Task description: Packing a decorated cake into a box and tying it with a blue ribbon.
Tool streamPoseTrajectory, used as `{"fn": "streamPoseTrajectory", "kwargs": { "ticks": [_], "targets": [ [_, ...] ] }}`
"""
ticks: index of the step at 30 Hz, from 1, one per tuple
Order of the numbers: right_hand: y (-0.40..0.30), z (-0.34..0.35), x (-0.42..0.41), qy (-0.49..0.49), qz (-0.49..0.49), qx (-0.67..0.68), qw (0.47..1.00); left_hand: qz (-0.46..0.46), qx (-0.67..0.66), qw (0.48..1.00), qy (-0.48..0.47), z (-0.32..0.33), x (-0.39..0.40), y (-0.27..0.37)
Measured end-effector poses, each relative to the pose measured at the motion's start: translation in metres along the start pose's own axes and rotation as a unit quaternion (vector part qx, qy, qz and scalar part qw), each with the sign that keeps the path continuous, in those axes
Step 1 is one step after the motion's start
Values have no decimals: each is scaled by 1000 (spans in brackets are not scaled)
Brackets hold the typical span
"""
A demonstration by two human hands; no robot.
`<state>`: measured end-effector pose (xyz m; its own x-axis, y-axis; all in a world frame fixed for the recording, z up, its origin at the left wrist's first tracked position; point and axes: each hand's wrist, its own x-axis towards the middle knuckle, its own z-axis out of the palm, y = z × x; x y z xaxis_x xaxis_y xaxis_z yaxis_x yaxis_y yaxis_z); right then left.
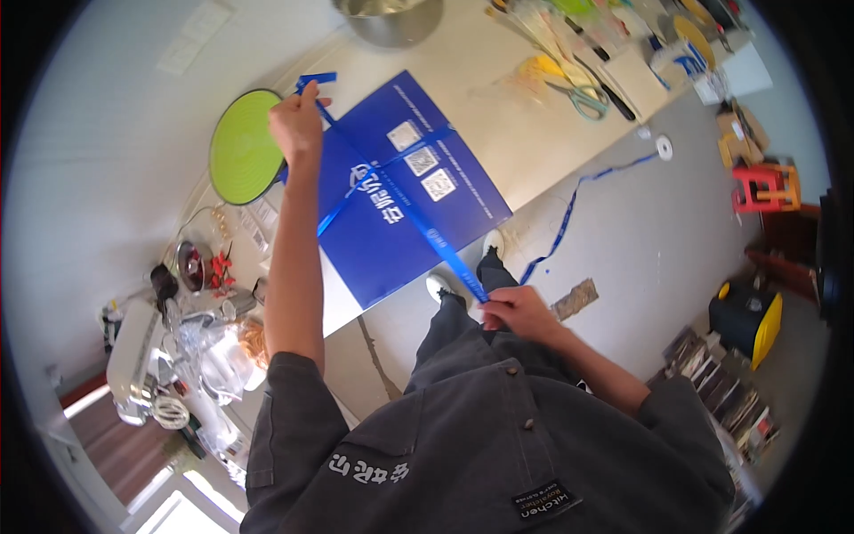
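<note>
A flat blue cardboard box [407, 193] lies on the table before me, bearing white writing and printed codes. Blue printed ribbon [427, 230] crosses its top in two directions. Beyond the box's far left side, my left hand [297, 127] pinches one ribbon end, whose short tail sticks out above the fingers. My right hand [517, 314] grips the other stretch, pulled taut past the near edge of the box towards my body. From near that hand, more ribbon trails across the floor to a white spool [663, 147].
A green round turntable [247, 147] stands beside my left wrist. Scissors [584, 100] and a knife [617, 100] lie at the table's right end. Behind the box is a steel bowl [393, 20]. A stand mixer [133, 354] and plastic-wrapped items crowd the left. Stools [764, 189] stand on the floor.
</note>
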<state>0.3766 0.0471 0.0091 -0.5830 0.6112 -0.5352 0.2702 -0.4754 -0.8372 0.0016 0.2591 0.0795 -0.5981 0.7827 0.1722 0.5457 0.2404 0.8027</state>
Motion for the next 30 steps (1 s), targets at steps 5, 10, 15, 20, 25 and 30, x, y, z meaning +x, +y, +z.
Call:
{"fn": "streamPoseTrajectory", "kwargs": {
  "ticks": [5,10,15,20,25,30],
  "targets": [
    [100,41,49,77,-20,106,991,-71,54,995,-43,36,13,-72],
    [159,29,112,103,-74,167,978,-38,-14,998,-48,48,1,-62],
    [179,23,152,56,-24,199,978,-87,-105,988,-67,39,2,-74],
    [178,37,181,23,-44,214,976,-105,-97,987,-72,40,-1,-68],
    [176,49,187,42,-42,232,971,-103,-108,984,-95,42,-1,-65],
    [168,39,192,42,-80,212,973,-66,-98,990,-76,41,-3,-64]
  ]
}}
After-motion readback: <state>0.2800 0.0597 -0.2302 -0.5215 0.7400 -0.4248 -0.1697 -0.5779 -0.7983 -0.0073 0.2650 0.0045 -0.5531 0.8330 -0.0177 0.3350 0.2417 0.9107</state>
